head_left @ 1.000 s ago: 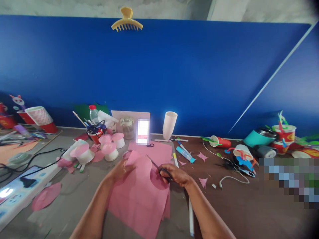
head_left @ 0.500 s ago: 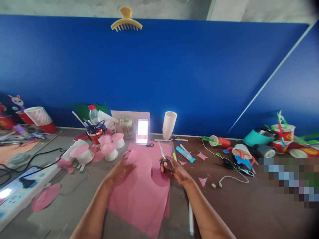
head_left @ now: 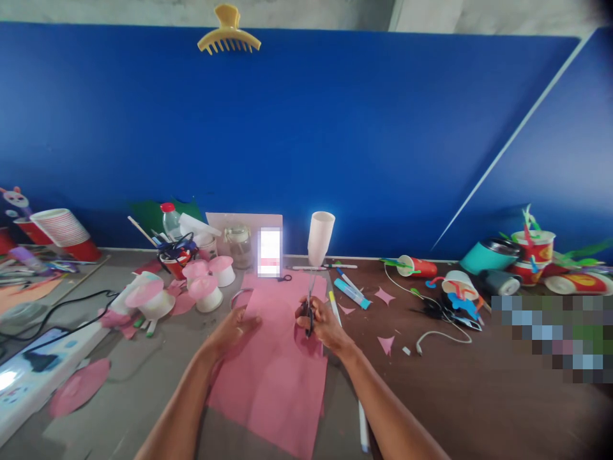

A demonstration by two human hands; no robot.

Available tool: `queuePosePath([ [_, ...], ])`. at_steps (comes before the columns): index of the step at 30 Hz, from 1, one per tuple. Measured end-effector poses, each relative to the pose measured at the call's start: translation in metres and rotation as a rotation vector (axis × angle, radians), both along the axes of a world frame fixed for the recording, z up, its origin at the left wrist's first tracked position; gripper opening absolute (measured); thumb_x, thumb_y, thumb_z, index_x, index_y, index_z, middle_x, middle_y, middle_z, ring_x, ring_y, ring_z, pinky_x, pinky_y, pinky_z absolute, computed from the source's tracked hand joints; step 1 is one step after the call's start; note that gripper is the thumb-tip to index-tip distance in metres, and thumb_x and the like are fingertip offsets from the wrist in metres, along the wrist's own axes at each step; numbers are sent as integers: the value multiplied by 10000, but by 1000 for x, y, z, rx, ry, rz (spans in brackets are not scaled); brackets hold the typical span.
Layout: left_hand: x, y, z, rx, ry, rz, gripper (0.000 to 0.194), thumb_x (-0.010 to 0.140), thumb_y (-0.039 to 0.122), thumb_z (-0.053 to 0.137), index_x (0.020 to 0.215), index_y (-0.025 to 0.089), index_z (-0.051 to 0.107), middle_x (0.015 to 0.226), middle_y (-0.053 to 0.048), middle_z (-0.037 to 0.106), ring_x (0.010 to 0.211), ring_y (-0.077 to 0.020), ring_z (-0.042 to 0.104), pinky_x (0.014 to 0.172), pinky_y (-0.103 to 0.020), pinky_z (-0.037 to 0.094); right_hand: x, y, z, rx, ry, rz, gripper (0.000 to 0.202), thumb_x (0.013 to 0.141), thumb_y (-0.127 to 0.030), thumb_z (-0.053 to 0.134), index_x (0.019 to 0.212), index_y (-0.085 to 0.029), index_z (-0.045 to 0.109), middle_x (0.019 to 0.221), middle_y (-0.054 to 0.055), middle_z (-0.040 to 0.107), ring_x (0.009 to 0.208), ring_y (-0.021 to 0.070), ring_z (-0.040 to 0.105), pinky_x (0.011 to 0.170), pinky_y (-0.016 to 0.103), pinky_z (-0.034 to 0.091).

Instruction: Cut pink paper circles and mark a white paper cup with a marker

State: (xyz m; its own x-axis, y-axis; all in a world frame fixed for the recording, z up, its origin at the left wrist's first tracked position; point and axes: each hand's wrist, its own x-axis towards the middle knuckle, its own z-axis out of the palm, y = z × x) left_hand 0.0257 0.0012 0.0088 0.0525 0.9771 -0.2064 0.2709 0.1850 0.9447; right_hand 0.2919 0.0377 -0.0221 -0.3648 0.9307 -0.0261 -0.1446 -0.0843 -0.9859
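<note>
while the left hand (head_left: 234, 328) grasps the left edge of the pink paper (head_left: 271, 393) on the table (head_left: 460, 396), the right hand (head_left: 328, 324) grips the scissors (head_left: 309, 315) near the paper's right edge.

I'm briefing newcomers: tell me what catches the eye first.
The yellow claw clip at the top edge of the blue partition stands out first. Below, front and centre, the right hand holds dark-handled scissors by pink paper, which the left hand holds. Behind glows a pixelated white rectangle.
</note>
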Motion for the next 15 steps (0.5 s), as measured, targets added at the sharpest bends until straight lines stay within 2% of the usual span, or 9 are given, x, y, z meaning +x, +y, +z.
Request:
queuePosePath([
  [3,4,-1,2,-15,-56,-44,557,635,697,928,801,234,668,804,-66,690,828,-292,645,734,-386,578,-6,0,-4,18,-8,-40,604,621,-439,1026,1080,-274,669,891,-17,665,847,214,655,723,337,541],
  [6,8,-3,6,-43,-123,-114,512,647,645,956,798,226,704,826,-76,731,796,-274,656,738,-382,583,-8,1,-9,11,-13,-17,542,627,-407,1009,1042,-263,691,781,-53,575,769,190,597,704,333,526],
  [10,11,-4,7,-45,-206,-162,527,664,652,972,859,206,772,856,-86,787,862,-296,721,836,-420,624,-8,3,-12,-18,8,-11,517,618,-398,1012,1000,-255,695,738,-67,542,717,155,537,670,300,502],
  [13,5,-2,-1,-17,-271,-166,650,676,723,960,987,169,825,981,-129,840,1021,-350,767,951,-480,635,-7,4,-10,-67,78,-99,550,576,-413,1041,991,-252,718,743,-58,598,711,151,566,669,291,502],
  [15,-5,-1,-12,-21,-299,-124,710,691,733,965,1073,147,846,1098,-163,860,1096,-382,782,1008,-521,628,-6,5,-8,-104,159,-212,553,532,-393,1061,960,-245,743,750,-48,643,711,153,589,664,286,493],
])
